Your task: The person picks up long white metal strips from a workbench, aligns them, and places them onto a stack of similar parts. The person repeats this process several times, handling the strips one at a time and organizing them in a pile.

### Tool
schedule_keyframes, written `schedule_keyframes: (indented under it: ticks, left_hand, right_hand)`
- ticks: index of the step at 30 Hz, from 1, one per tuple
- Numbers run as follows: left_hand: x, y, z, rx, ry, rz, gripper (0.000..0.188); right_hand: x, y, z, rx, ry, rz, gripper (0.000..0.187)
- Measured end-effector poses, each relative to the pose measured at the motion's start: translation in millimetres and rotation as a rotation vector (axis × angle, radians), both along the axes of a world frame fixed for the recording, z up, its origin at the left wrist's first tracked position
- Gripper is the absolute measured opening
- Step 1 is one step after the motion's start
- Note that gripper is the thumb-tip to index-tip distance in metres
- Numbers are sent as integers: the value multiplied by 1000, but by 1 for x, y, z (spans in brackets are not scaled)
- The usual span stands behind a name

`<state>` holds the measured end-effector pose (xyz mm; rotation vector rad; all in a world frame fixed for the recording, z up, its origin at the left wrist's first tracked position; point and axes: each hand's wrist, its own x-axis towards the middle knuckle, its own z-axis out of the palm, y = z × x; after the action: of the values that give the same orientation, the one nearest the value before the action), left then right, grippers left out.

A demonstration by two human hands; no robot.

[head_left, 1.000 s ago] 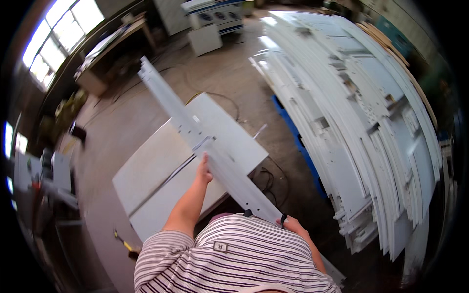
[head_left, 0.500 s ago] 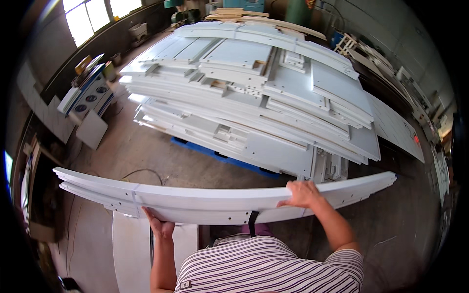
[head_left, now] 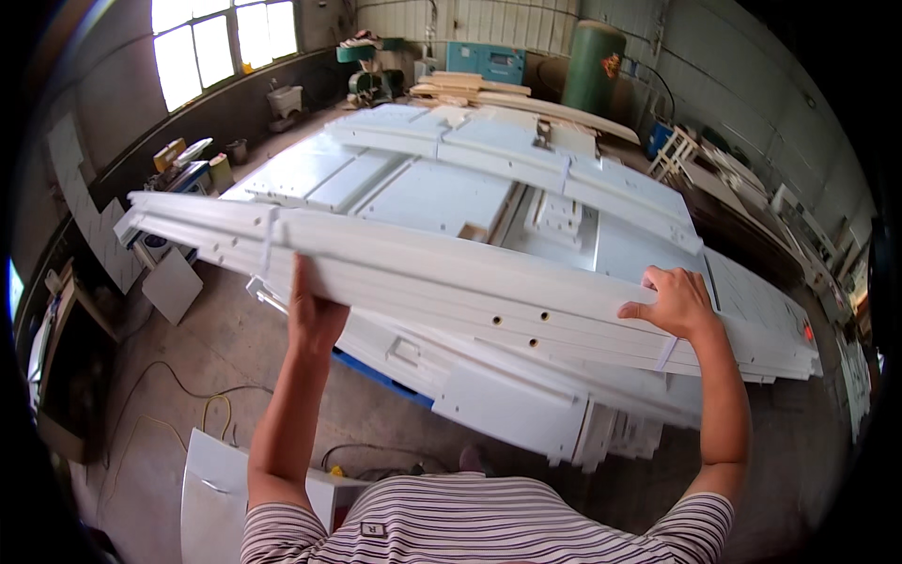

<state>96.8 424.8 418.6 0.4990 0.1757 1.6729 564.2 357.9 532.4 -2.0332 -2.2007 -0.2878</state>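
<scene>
A long bundle of white boards (head_left: 442, 273), bound with thin clear straps and drilled with small holes, spans the view in front of me. My left hand (head_left: 316, 310) presses against its near side by the left strap, thumb up and the other fingers hidden under or behind the bundle. Over the top edge towards the right end, my right hand (head_left: 675, 301) is hooked with curled fingers and thumb on the near face. The bundle is held up at the near side of a big stack of white panels (head_left: 427, 197), hiding part of it. Its left end is higher in view than the right.
Under the stack shows a blue pallet (head_left: 381, 374). A white cabinet-like panel (head_left: 211, 498) stands near my left side, and cables (head_left: 164, 367) lie on the floor. Another strapped white bundle (head_left: 517, 164) rests atop the stack. Dark boards (head_left: 742, 221) lie at the right.
The bundle has been lifted and carried forward from near my waist to the stack, and now slopes down to the right. Both arms are stretched further out, with their hold kept.
</scene>
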Motion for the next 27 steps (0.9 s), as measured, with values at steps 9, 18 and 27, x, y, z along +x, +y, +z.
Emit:
schedule_keyframes:
  ticks: [9,18,27]
  left_hand:
    - [45,218,16,-234,1517,64,53]
    - [113,223,-48,270,2059,512,52]
    - [129,228,-58,411,2213,749,49]
  right_hand:
    - [90,228,-34,-18,49,-4,78]
    - [86,217,-86,-29,-70,187,82]
    - [98,239,-107,192,-82,188,66]
